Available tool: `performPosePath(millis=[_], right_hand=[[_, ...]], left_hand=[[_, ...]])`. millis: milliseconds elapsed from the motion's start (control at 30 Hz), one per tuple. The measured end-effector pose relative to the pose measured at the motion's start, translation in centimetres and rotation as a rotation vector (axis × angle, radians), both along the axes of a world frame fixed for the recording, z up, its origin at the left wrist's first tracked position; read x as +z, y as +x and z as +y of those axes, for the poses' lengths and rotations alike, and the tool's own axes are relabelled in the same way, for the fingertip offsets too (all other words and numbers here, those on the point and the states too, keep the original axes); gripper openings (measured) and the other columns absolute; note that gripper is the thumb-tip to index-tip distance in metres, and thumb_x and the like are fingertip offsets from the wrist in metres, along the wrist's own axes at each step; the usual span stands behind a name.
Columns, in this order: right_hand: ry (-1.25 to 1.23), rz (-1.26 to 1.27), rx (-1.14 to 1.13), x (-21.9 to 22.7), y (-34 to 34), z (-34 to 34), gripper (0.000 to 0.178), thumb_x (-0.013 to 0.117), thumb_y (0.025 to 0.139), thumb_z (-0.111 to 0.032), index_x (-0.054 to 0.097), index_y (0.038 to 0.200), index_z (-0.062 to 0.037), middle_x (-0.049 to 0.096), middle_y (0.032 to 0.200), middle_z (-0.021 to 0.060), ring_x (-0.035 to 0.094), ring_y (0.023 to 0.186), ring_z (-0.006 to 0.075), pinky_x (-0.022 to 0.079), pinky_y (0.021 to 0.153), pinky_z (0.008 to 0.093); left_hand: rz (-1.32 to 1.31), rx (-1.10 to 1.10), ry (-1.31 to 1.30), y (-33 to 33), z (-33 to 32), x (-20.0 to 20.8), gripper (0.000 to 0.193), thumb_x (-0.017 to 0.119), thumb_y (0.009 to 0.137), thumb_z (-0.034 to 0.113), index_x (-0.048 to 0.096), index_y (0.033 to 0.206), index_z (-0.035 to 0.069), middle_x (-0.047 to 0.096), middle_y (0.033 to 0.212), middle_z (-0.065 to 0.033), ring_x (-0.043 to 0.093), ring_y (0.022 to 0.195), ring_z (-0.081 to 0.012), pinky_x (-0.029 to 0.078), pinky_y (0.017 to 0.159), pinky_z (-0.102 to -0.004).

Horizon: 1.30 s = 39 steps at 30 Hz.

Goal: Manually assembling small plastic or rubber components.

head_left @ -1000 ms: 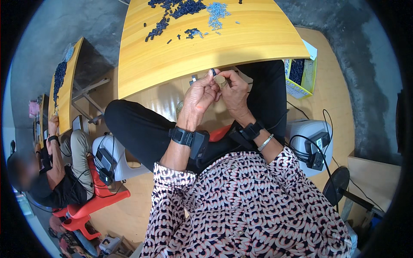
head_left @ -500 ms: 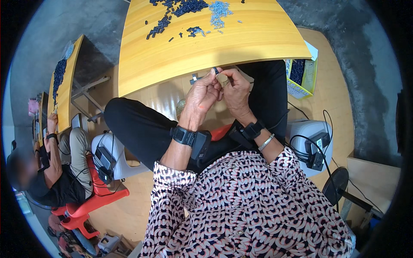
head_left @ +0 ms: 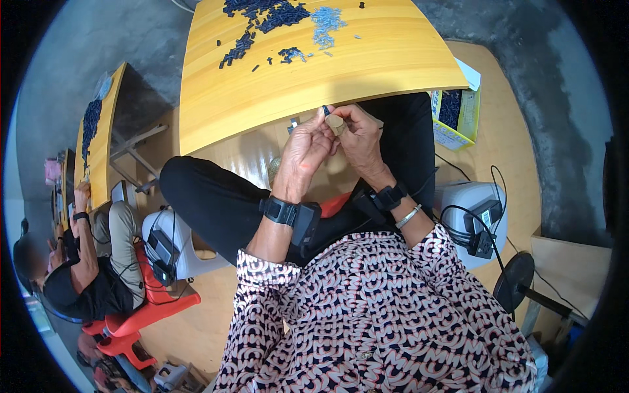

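Observation:
Close together at the near edge of the table, both my hands are closed on small things. My left hand (head_left: pixel 308 149) pinches a small dark blue piece (head_left: pixel 326 111) between thumb and forefinger. My right hand (head_left: pixel 362 141) grips a tan piece with a rounded flat end (head_left: pixel 335 123), held right beside the dark blue piece. Fingers hide the rest of the tan piece, and I cannot tell whether the two pieces touch. Across the table lie many loose small dark pieces (head_left: pixel 283 18) and a heap of pale blue, clear-looking pieces (head_left: pixel 325 25).
The yellow wooden table (head_left: pixel 262 92) ends just beyond my hands. A yellow-and-white box (head_left: pixel 470 118) of dark pieces stands at the right. White stools with cables (head_left: pixel 481 229) flank me. At the left a co-worker (head_left: pixel 98 288) sits by another table (head_left: pixel 99 157).
The tan piece has tilted, so its rounded end faces up more. Both hands stay almost in place. The whole view has shifted slightly, and the co-worker's arm has moved a little.

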State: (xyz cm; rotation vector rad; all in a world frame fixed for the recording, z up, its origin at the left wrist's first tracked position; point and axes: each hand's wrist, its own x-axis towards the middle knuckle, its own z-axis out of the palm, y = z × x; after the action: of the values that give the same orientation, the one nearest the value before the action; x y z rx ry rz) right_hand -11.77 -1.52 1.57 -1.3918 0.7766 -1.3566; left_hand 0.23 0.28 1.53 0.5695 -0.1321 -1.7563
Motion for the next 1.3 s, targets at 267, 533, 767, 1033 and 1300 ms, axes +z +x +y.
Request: performPosePath(millis=[267,533,767,1033,1300], right_hand=[[-0.039,-0.011,0.01,-1.0,0.2,-0.1,0.008,0.056,0.085,-0.006,0.057,0.089,0.0011,0.059,0.069,0.0043,0.054,0.053,0.0064,0.043,0.039,0.0194],[0.001,0.047,0.004,-1.1,0.1,-0.2,0.011,0.057,0.085,-0.01,0.057,0.085,0.0007,0.058,0.067,0.0037,0.055,0.053,0.0066,0.043,0.04,0.0201],[0.028,-0.018,0.045,-0.7,-0.5,-0.1,0.009,0.053,0.081,0.005,0.055,0.089,0.0008,0.061,0.082,0.0054,0.06,0.069,0.0076,0.047,0.046,0.0187],[0.027,-0.165,0.043,1.9,-0.4,0.8,0.028,0.051,0.074,0.016,0.054,0.098,0.0009,0.059,0.093,0.0064,0.058,0.079,0.0092,0.049,0.06,0.0175],[-0.452,0.165,0.024,3.6,-1.1,0.4,0.042,0.057,0.065,0.015,0.054,0.105,-0.0017,0.054,0.082,0.0073,0.055,0.07,0.0145,0.046,0.061,0.0225]], left_hand=[[-0.029,0.05,0.123,-0.3,-0.2,0.2,0.019,0.058,0.086,0.014,0.058,0.097,-0.002,0.058,0.082,-0.0045,0.05,0.068,-0.0084,0.041,0.063,-0.0185],[-0.063,0.04,0.145,-0.6,-0.1,0.6,0.018,0.057,0.086,0.017,0.059,0.097,0.002,0.057,0.079,-0.001,0.049,0.067,-0.0084,0.038,0.064,-0.0188],[-0.129,-0.059,0.052,-0.5,0.3,1.4,0.023,0.056,0.087,0.025,0.06,0.096,0.004,0.057,0.081,0.0006,0.049,0.072,-0.009,0.038,0.07,-0.0262],[-0.206,0.007,-0.093,-0.5,1.9,4.1,0.021,0.055,0.087,0.02,0.059,0.099,0.004,0.057,0.089,-0.001,0.049,0.075,-0.01,0.038,0.065,-0.026],[-0.13,-0.029,-0.171,0.5,3.0,4.5,0.022,0.055,0.087,0.015,0.056,0.104,0.002,0.057,0.097,-0.0022,0.051,0.08,-0.0078,0.041,0.065,-0.0222]])
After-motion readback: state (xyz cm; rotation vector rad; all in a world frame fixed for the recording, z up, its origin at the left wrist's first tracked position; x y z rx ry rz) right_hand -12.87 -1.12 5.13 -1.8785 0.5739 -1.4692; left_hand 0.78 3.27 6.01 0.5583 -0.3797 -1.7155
